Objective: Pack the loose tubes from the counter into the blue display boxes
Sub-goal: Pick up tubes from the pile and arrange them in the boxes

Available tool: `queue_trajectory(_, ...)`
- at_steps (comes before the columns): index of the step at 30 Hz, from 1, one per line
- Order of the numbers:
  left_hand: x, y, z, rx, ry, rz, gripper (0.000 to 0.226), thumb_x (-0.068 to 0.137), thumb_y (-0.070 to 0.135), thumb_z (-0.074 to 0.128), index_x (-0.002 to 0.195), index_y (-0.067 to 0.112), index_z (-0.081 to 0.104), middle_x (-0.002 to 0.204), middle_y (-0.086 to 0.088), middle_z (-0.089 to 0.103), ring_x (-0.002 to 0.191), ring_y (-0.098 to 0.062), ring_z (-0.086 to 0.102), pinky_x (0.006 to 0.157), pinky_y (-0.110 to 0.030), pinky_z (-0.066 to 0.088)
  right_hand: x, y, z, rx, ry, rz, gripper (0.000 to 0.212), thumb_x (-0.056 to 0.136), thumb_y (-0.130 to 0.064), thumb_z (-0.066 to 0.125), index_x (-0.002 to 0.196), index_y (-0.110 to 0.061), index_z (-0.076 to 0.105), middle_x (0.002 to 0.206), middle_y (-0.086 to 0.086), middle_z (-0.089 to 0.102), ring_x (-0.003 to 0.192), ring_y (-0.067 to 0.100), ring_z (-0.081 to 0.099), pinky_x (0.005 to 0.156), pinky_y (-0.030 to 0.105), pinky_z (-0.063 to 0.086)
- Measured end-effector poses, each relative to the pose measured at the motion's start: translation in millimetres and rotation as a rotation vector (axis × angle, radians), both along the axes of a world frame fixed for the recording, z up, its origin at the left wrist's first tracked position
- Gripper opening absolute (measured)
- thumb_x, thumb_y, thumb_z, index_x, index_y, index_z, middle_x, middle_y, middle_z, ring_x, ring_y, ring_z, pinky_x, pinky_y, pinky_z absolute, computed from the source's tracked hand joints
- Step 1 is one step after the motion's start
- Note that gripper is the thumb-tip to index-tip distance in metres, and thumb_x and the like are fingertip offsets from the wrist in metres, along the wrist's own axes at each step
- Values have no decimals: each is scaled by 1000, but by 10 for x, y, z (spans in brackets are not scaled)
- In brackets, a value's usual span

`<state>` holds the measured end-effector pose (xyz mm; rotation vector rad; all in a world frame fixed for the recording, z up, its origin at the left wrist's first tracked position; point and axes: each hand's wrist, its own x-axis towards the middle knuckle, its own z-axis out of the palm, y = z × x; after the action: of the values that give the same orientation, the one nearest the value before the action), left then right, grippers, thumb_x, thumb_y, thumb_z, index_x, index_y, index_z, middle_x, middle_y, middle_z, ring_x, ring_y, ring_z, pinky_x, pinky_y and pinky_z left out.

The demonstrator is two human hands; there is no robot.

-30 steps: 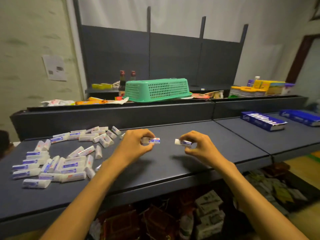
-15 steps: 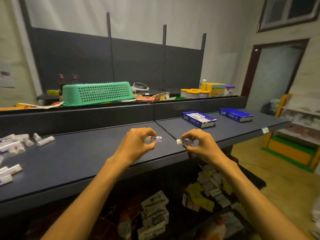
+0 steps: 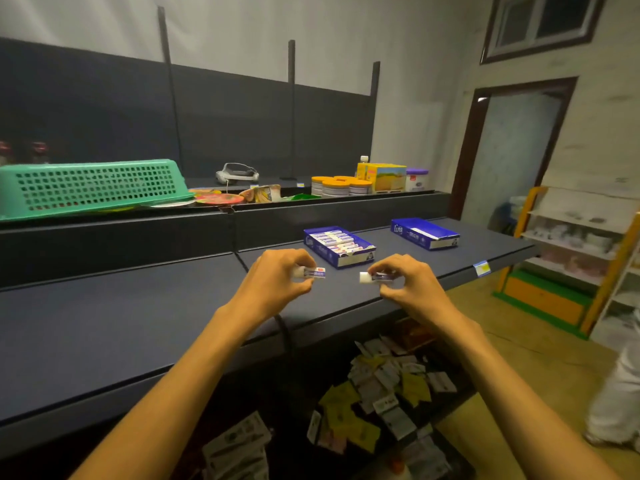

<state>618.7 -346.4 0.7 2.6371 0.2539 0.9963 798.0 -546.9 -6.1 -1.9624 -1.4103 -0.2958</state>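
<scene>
A long dark grey counter (image 3: 138, 323) ran across a dim shop room, w/ a raised back ledge, dark rear panels, pale walls, a brown-framed doorway at right and an orange-and-green shelf unit (image 3: 568, 271) beside it. On the ledge sat 1 upturned green basket (image 3: 90, 187), a cluster of orange-lidded tins and 1 yellow carton. 2 blue display boxes lay on the counter's far right: the nearer box (image 3: 341, 247) held a row of tubes, the farther box (image 3: 425, 233) looked closed. 2 bare hands hovered over the counter's front edge, each pinching 1 small white-and-blue tube. The left hand (image 3: 273, 282) gripped its tube (image 3: 313, 272) betw. thumb and fingertips, tube end poking right. The right hand (image 3: 408, 285) pinched the second tube (image 3: 375, 277), white cap pointing left. Both tubes were near the nearer box, just short of it.
</scene>
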Motion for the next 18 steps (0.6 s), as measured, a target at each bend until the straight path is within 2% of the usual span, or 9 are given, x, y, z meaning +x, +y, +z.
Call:
queue_trajectory(7, 861, 289, 67, -5, -11, 40, 26, 81, 24, 75, 105, 18, 69, 104, -1, 70, 92, -10, 64, 76, -33, 57, 915, 375, 137, -51, -14, 7, 33, 80, -5, 73, 111, -16, 67, 109, 2, 65, 96, 12, 58, 85, 28, 53)
queue_trajectory(14, 1420, 549, 117, -41, 18, 119, 26, 82, 24, 75, 106, 18, 67, 106, -1, 70, 98, -13, 64, 77, -37, 58, 1574, 832, 180, -67, 8, 81, 34, 82, -13, 74, 114, -18, 65, 112, -2, 63, 99, 6, 55, 81, 18, 49)
queue_trajectory(18, 1675, 648, 124, -54, 47, 194, 26, 83, 26, 74, 107, 20, 66, 108, 1, 70, 98, -12, 64, 79, -36, 57, 1869, 1082, 191, -66, 22, 140, 33, 83, -15, 74, 114, -17, 64, 113, -1, 63, 102, 7, 54, 84, 24, 50)
